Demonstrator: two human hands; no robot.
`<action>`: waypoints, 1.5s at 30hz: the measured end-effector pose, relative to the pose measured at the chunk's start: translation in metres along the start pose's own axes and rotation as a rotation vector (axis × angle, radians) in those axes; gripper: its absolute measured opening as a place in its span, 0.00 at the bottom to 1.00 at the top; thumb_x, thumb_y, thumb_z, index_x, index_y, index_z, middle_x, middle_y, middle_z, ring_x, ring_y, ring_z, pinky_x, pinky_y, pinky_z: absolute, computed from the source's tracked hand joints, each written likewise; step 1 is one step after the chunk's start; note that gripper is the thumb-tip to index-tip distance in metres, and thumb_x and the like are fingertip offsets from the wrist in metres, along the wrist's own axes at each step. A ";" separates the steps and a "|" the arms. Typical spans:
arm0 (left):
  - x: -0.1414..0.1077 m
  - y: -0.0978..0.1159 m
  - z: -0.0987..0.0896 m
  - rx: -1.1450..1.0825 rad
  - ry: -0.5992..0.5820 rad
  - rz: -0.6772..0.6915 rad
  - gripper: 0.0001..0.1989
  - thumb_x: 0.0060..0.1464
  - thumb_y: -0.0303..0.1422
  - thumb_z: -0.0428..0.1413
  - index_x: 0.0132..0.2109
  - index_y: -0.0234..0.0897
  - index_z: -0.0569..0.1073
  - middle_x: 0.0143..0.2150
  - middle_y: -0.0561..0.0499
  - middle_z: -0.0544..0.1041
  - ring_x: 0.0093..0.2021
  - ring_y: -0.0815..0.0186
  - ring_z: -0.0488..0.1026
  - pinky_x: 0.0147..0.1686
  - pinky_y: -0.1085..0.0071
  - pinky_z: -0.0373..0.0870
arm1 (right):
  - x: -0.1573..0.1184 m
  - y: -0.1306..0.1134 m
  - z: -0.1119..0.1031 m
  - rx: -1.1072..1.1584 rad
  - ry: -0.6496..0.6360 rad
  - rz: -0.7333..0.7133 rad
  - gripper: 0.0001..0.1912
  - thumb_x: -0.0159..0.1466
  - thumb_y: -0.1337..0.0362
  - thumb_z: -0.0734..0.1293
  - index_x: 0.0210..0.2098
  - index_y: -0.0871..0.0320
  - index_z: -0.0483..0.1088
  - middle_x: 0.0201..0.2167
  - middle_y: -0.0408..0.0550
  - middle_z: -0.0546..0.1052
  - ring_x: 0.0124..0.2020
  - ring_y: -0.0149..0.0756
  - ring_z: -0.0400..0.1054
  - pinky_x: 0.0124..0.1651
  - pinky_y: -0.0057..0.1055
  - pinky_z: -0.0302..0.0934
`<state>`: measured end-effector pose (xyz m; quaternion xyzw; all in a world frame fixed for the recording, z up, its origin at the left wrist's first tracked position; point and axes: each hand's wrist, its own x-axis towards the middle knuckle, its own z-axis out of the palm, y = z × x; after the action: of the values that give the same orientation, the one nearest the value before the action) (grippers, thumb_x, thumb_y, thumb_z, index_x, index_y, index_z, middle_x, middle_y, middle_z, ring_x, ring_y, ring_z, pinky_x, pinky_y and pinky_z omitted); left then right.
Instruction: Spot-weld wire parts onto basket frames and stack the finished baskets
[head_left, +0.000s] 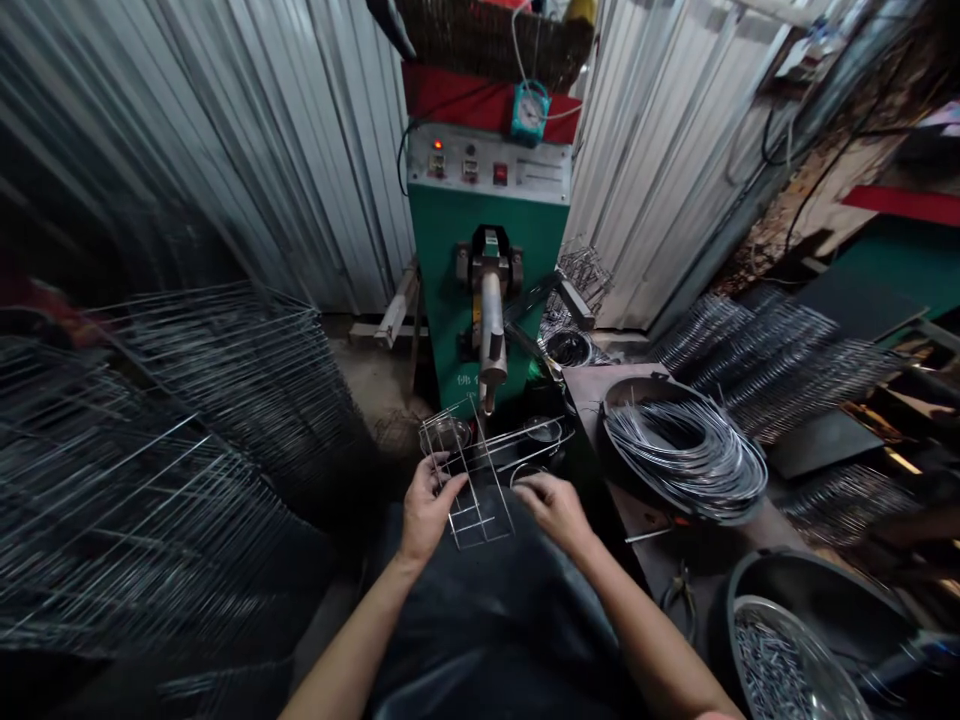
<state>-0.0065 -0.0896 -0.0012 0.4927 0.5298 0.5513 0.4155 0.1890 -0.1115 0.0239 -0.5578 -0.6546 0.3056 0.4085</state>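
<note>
The left hand (429, 512) grasps the wire frame (472, 522) near the spot welder's (442, 245) electrode arm (491, 320); whether the right hand (553, 508) holds the wire ring (528, 467), I cannot tell. A loose grip could tilt the frame.

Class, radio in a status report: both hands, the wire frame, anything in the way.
Left hand pinching wire frame. Right hand at its right side, grip unclear. Green machine ahead; its metal arm close by, possibly in the way.
</note>
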 end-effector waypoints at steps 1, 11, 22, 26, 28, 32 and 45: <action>0.002 0.000 -0.001 -0.026 -0.009 -0.018 0.20 0.45 0.38 0.59 0.45 0.37 0.67 0.27 0.57 0.68 0.28 0.70 0.68 0.34 0.72 0.65 | 0.008 -0.006 -0.013 -0.111 0.072 -0.063 0.11 0.60 0.56 0.64 0.32 0.54 0.75 0.32 0.48 0.76 0.35 0.39 0.69 0.41 0.34 0.61; 0.025 -0.005 -0.001 -0.222 -0.036 -0.138 0.23 0.40 0.36 0.63 0.45 0.35 0.68 0.22 0.59 0.67 0.24 0.73 0.65 0.28 0.76 0.61 | 0.103 0.003 -0.018 -0.342 -0.292 -0.064 0.09 0.57 0.59 0.66 0.31 0.57 0.74 0.29 0.46 0.77 0.33 0.38 0.70 0.37 0.31 0.60; 0.052 0.007 0.009 -0.339 -0.046 -0.250 0.21 0.35 0.35 0.64 0.39 0.35 0.68 0.21 0.60 0.68 0.21 0.75 0.64 0.24 0.78 0.60 | 0.126 0.026 -0.018 -0.207 -0.170 -0.169 0.12 0.56 0.55 0.67 0.24 0.56 0.73 0.26 0.43 0.75 0.30 0.34 0.68 0.35 0.28 0.57; 0.061 0.006 0.014 -0.343 -0.024 -0.272 0.21 0.35 0.35 0.64 0.38 0.34 0.67 0.19 0.60 0.67 0.20 0.76 0.62 0.22 0.79 0.58 | 0.136 0.026 -0.019 -0.238 -0.173 -0.215 0.12 0.57 0.55 0.67 0.24 0.56 0.72 0.26 0.44 0.75 0.30 0.33 0.68 0.35 0.28 0.57; 0.064 0.005 0.016 -0.343 -0.014 -0.283 0.21 0.34 0.34 0.64 0.37 0.34 0.67 0.19 0.61 0.66 0.19 0.76 0.61 0.22 0.79 0.57 | 0.140 0.027 -0.022 -0.251 -0.184 -0.233 0.13 0.58 0.55 0.66 0.24 0.57 0.72 0.25 0.44 0.75 0.29 0.33 0.67 0.34 0.27 0.57; 0.069 0.005 0.021 -0.342 -0.006 -0.297 0.21 0.34 0.35 0.64 0.37 0.34 0.67 0.18 0.61 0.65 0.18 0.76 0.61 0.21 0.78 0.57 | 0.149 0.028 -0.026 -0.285 -0.209 -0.240 0.14 0.58 0.54 0.66 0.24 0.57 0.72 0.25 0.44 0.74 0.30 0.33 0.67 0.35 0.27 0.57; 0.077 0.003 0.028 -0.358 0.011 -0.332 0.21 0.32 0.34 0.64 0.36 0.34 0.68 0.17 0.61 0.66 0.18 0.76 0.60 0.21 0.78 0.56 | 0.160 0.031 -0.028 -0.301 -0.248 -0.198 0.17 0.58 0.50 0.65 0.25 0.57 0.72 0.27 0.45 0.75 0.31 0.33 0.68 0.36 0.27 0.58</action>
<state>0.0082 -0.0098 0.0087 0.3145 0.4996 0.5632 0.5783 0.2215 0.0501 0.0415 -0.5034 -0.7899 0.2292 0.2649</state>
